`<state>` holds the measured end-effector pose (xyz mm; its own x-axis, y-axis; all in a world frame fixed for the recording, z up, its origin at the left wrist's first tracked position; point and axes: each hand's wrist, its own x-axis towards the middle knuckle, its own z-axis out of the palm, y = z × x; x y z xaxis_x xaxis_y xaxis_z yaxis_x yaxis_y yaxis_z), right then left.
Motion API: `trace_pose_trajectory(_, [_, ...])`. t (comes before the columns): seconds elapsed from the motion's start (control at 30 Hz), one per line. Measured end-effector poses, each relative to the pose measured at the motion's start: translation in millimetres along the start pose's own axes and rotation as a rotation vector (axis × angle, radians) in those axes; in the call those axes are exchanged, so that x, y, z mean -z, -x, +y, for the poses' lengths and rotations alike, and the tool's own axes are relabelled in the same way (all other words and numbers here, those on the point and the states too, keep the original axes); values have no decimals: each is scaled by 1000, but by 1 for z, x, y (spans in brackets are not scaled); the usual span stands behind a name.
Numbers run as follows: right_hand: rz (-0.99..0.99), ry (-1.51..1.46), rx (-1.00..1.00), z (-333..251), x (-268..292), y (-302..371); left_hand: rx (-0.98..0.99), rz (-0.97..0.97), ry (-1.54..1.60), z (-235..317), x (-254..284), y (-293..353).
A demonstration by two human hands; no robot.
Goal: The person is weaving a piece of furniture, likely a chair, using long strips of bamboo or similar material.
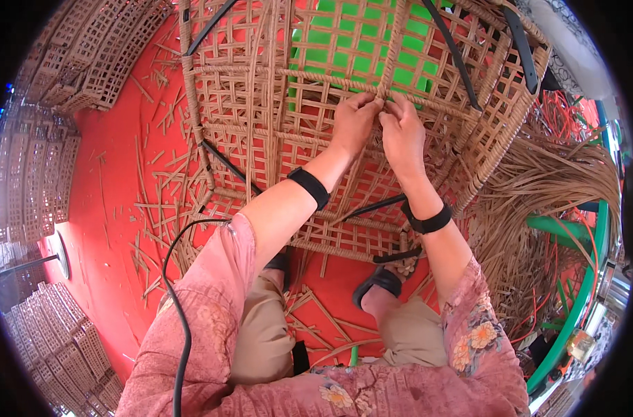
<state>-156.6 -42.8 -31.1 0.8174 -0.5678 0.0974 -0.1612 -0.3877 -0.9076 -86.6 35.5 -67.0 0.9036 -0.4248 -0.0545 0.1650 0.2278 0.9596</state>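
A large brown woven basket frame (pixel 268 111) with open square mesh and thick wrapped ribs stands in front of me. My left hand (pixel 353 124) and my right hand (pixel 404 135) meet at a wrapped joint (pixel 381 92) where an upright rib crosses a horizontal one. The fingers of both hands are bent and pinched close together there. A thin brown strand seems to lie between the fingertips, too small to make out clearly. Black straps (pixel 455 52) run across parts of the mesh. Behind the mesh shows a bright green panel (pixel 361 38).
Stacks of woven panels (pixel 94 55) stand along the left on a red floor (pixel 115 187) strewn with cut strips. A thick bundle of brown strands (pixel 552 174) lies at the right, beside a curved green rim (pixel 587 292). A black cable (pixel 169 260) runs along my left arm.
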Motion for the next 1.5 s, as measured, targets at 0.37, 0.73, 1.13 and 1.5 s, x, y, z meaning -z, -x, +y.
trace_pose_trajectory(0.37, [-89,-910,-475,21,-5,-9,-45,-53,-677,25,16,6])
trace_pose_trajectory(0.73, [-130,-747,-508,-12,-7,-16,257,-612,-215,70,58,-1])
trace_pose_trajectory(1.13, [-139,-325,-376,10,3,-27,-93,-1211,-906,194,1,99])
trace_pose_trajectory(1.5, [-161,-458,-361,34,-6,-36,85,-990,-963,239,53,79])
